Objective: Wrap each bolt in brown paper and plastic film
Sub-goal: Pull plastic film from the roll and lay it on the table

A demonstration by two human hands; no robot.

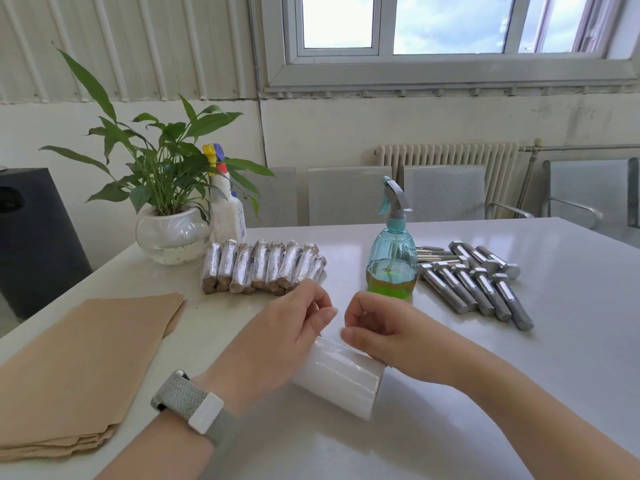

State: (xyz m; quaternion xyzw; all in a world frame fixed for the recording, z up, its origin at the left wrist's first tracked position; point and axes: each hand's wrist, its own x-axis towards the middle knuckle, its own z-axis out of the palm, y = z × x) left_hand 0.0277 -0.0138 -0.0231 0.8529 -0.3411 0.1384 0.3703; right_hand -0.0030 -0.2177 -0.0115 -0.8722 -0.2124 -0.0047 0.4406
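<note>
Hands work over a roll of plastic film (341, 377) lying on its side on the white table (519, 393), near the front edge. Left hand (291, 327) rests against the left end of the roll, fingers curled with thumb and forefinger pinched together above it; the film edge itself is too clear to make out, so what they pinch cannot be told. Right hand (374, 327) sits on the upper right of the roll, fingers curled inward, thumb tip touching the roll surface. A grey watch strap (194, 407) circles the left wrist.

Wrapped bolts (263, 266) lie side by side in a row behind the hands, brown paper showing at their near ends under shiny film. Bare bolts (474, 282) lie in a loose pile to the right, heads away from the person. A teal spray bottle (393, 254) holding green liquid stands between the two groups. A stack of brown paper sheets (79, 368) lies at the left of the table. A potted plant (162, 202) and a white spray bottle (227, 206) stand at the far left corner.
</note>
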